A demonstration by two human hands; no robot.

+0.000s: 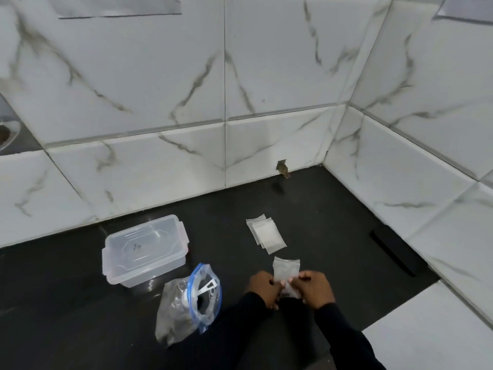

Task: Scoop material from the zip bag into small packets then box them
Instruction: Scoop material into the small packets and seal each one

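Low in the middle of the view, my left hand (262, 289) and my right hand (313, 291) both pinch one small clear packet (286, 271), which stands up between them. A fanned pile of small clear packets (266, 233) lies flat on the black counter (333, 222) just behind it. To the left of my hands, the zip bag (186, 308) with a blue seal stands open, dark material and a white scoop inside. Behind the bag sits a clear plastic box (145, 249) with its lid on.
White marble-look tiled walls (240, 102) close the counter at the back and right, forming a corner. A small chipped hole (282, 168) marks the wall base. A black strip (392, 252) lies near the right wall. A white ledge (426, 329) borders the counter at front right.
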